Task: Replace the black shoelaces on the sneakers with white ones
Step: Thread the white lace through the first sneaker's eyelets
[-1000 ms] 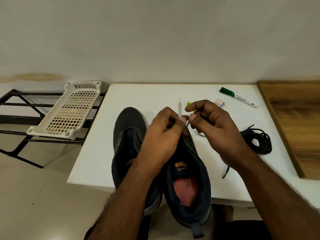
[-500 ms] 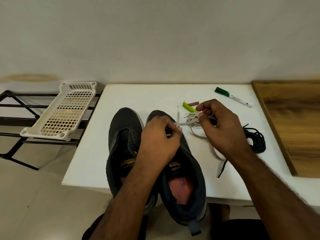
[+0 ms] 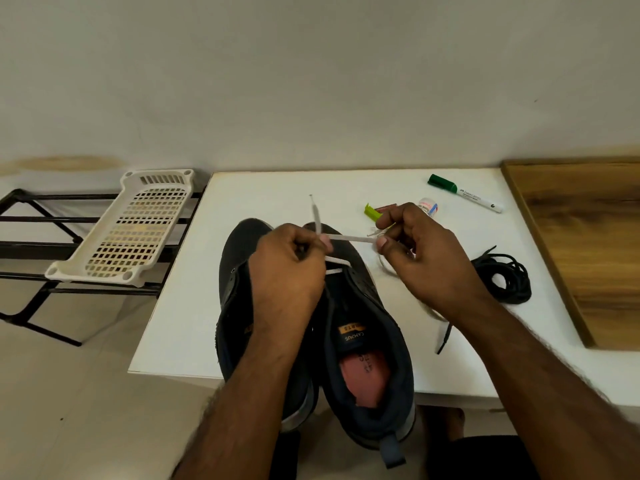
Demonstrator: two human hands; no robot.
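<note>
Two dark sneakers stand side by side at the front edge of the white table (image 3: 263, 188). The left sneaker (image 3: 239, 258) is partly hidden by my left arm. The right sneaker (image 3: 367, 341) has a pink insole and a white shoelace (image 3: 349, 238) threaded through its front eyelets. My left hand (image 3: 287, 278) pinches one end of that lace above the toe, the tip sticking up. My right hand (image 3: 422, 258) pinches the other part of the lace, stretched taut between both hands. A removed black shoelace (image 3: 502, 278) lies coiled on the table to the right.
A green marker (image 3: 464, 194), a small green and red object (image 3: 375, 210) and a small white bottle (image 3: 427, 206) lie at the back of the table. A wooden board (image 3: 581, 251) is at the right. A white plastic tray (image 3: 135, 226) rests on a black rack (image 3: 31, 244) at the left.
My right hand has drawn the white lace out to the right, away from my left hand, so it now runs taut between them. My left hand stays at the toe eyelets.
</note>
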